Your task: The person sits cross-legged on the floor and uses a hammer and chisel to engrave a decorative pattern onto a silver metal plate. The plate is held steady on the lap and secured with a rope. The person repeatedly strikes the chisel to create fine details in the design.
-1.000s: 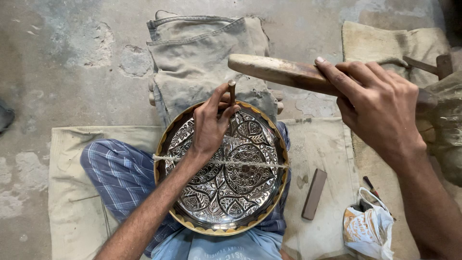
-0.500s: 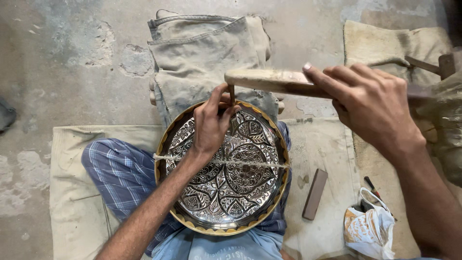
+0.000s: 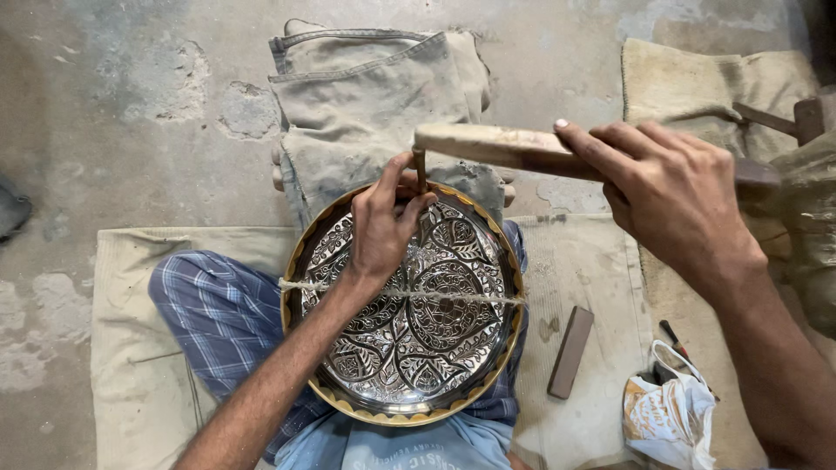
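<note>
- A rough, cracked grey concrete floor [image 3: 113,104] is stretching across the far part of the scene, with pale coarse cloth mats [image 3: 131,348] lying over it at the near side.
- A dusty, folded pair of grey denim trousers [image 3: 366,96] is lying just beyond the plate, its seams and waistband showing.
- A large round metal plate [image 3: 409,348] is resting on the person's lap, over blue checked cloth [image 3: 218,305]; its silvery face is carrying dense embossed leaf and medallion relief, and its rim is showing a brassy scalloped edge.
- A thin frayed twine [image 3: 470,298] is running straight across the plate from left to right.
- The right hand [image 3: 670,196] is clenching around a smooth, pale wooden mallet [image 3: 488,144], which is lying level with its far-left end directly over the chisel's top.
- The left hand [image 3: 383,222] is pinching a slim metal chisel [image 3: 420,167] upright between its fingertips, the tip standing at the plate's far rim.
- A flat, dark rectangular stone bar [image 3: 570,351] is lying on the mat just right of the plate.
- A crumpled white plastic bag [image 3: 666,418] is sitting near the right edge.
</note>
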